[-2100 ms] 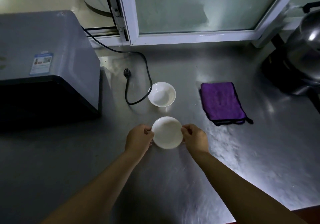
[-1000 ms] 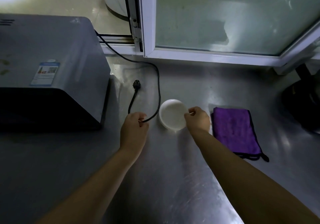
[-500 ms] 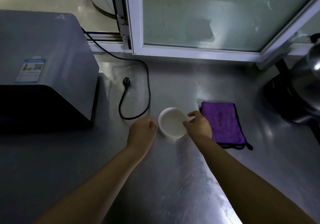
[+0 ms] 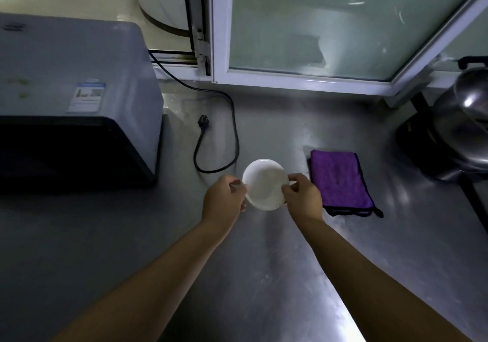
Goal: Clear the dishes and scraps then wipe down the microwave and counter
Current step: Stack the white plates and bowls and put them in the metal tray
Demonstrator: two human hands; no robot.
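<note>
A white dish [image 4: 264, 183] sits at the middle of the steel counter [image 4: 264, 275], and I see only this one dish. My left hand [image 4: 224, 201] grips its left rim with curled fingers. My right hand [image 4: 303, 196] pinches its right rim between thumb and fingers. Whether a second dish lies underneath is hidden. A folded purple cloth [image 4: 340, 180] lies just right of my right hand. The grey microwave [image 4: 76, 98] stands at the far left, its dark door facing me.
The microwave's black cord and loose plug [image 4: 203, 125] loop on the counter behind the dish. A shiny metal kettle on a black base [image 4: 459, 135] stands at the right edge. A white-framed window [image 4: 303, 77] runs along the back.
Two dishes lay apart before; the plate was moved back onto the bowl. My left hand let go, then came back and now grips the left rim. My right hand stayed on the dish.
</note>
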